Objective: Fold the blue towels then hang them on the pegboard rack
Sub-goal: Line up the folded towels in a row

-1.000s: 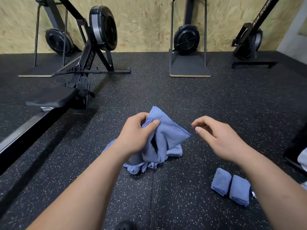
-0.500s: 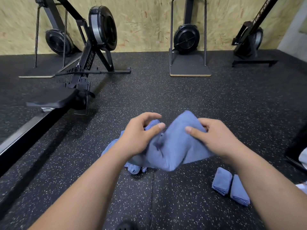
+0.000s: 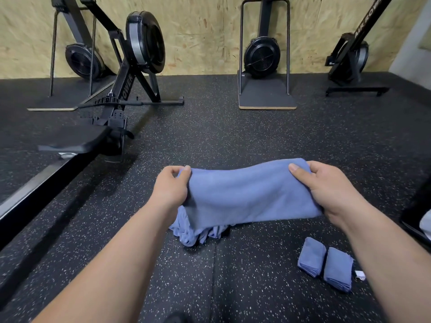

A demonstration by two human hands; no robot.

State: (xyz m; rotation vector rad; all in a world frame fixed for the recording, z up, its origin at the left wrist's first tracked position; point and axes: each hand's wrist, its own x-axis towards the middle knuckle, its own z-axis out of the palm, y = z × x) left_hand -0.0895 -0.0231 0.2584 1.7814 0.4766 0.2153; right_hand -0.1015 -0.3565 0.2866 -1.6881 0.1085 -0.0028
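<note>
A blue towel is stretched out between my hands above the black speckled floor. My left hand pinches its left top corner and my right hand grips its right top corner. Beneath it, a crumpled heap of blue towels lies on the floor, partly hidden by the held towel. Two folded blue towels lie side by side on the floor at the lower right, next to my right forearm. No pegboard rack is in view.
A rowing machine with its long rail runs along the left. Upright fan machines stand against the chipboard wall at the back. A dark object sits at the right edge.
My right hand reached in and took hold of the towel. Both hands then moved apart, spreading the towel wide and lifting it off the heap.
</note>
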